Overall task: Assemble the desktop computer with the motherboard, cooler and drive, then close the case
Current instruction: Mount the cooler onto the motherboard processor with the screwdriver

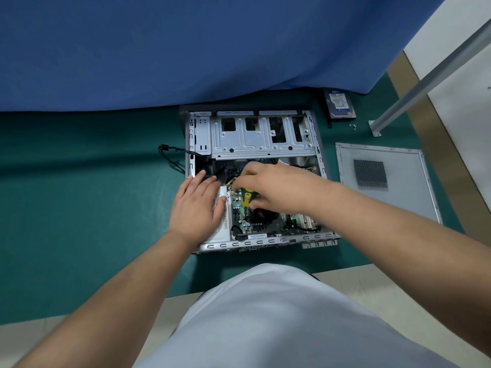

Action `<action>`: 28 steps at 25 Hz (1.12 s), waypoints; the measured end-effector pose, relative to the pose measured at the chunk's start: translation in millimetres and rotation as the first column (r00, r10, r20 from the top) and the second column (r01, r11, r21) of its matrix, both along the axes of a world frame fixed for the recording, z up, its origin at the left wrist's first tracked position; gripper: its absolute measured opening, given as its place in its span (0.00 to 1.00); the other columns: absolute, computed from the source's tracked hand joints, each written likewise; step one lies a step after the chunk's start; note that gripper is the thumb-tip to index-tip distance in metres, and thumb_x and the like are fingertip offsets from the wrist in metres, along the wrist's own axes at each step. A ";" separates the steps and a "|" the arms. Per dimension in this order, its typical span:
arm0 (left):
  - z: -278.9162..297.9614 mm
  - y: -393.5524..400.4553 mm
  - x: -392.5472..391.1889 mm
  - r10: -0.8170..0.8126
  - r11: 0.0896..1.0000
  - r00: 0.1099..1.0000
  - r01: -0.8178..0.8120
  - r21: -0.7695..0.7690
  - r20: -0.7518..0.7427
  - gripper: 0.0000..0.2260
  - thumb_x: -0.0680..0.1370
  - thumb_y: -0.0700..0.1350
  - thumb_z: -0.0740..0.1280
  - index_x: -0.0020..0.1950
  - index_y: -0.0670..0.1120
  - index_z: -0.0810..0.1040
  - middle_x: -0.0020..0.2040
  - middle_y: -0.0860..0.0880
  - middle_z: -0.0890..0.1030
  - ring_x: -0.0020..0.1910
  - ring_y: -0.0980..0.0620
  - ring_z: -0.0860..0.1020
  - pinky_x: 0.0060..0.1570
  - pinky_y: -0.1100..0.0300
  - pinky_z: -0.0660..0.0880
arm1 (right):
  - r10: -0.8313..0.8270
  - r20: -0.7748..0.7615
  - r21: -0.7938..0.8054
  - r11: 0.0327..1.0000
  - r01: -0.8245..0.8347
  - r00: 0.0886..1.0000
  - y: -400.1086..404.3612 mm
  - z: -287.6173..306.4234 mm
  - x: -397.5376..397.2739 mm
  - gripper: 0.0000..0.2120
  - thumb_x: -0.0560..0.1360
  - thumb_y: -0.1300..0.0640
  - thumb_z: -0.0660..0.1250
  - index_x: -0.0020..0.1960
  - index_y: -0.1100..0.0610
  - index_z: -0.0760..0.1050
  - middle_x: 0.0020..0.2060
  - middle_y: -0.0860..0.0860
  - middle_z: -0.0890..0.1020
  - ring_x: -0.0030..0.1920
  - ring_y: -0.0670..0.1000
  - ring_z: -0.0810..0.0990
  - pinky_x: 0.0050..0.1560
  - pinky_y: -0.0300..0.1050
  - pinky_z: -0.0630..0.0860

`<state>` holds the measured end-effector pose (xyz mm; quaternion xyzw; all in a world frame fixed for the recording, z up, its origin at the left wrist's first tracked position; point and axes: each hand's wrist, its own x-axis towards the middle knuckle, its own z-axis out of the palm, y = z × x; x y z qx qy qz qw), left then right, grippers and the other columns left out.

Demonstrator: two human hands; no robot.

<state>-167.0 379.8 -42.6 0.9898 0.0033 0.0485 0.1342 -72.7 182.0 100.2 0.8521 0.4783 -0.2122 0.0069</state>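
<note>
Green mat [79,208] around open case [255,244], left grip [198,205] flat on its edge, right grip [268,185] holding screwdriver [248,199].

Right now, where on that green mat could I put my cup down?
The widest bare stretch of green mat lies left of the computer case, beyond its black cable. Right of the case it is crowded: the side panel, hard drive and loose screws.
</note>
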 end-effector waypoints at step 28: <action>-4.2 0.5 -49.9 -0.127 0.991 0.990 0.128 -0.023 0.060 0.26 0.81 0.58 0.58 0.79 0.52 0.68 0.79 0.53 0.67 0.79 0.46 0.62 0.79 0.43 0.55 | 0.076 0.087 -0.069 0.995 -0.070 0.993 -3.3 6.1 2.2 0.17 0.81 0.50 0.66 0.68 0.50 0.70 0.61 0.51 0.74 0.37 0.55 0.72 0.40 0.52 0.77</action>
